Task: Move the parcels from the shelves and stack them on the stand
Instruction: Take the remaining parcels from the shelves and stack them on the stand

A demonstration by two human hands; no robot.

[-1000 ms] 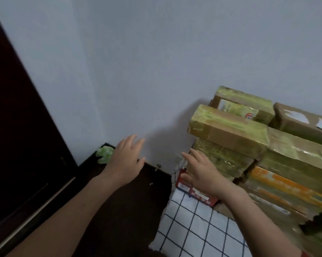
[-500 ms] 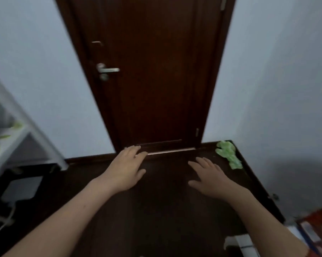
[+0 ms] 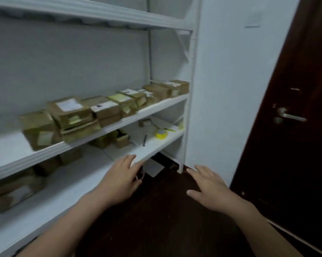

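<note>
A white shelf unit (image 3: 162, 105) fills the left of the view. Several brown cardboard parcels (image 3: 104, 110) with white labels and yellowish tape stand in a row on its middle shelf. More parcels (image 3: 13, 190) lie on the lower shelf at the left, blurred. My left hand (image 3: 121, 179) is held out flat, fingers straight, over the front edge of the lower shelf and holds nothing. My right hand (image 3: 210, 188) is spread open over the dark floor, to the right of the shelf's corner post, also holding nothing. The stand is out of view.
A yellow tape roll (image 3: 161, 134), a pen (image 3: 145, 140) and small open boxes (image 3: 122, 140) lie on the lower shelf. A dark wooden door (image 3: 293, 127) with a metal handle (image 3: 288, 115) stands at the right. Dark floor (image 3: 156, 219) lies below my hands.
My view has swung left, from the stacked parcels past the door to the shelves. Both hands stayed open and held out in front of me.
</note>
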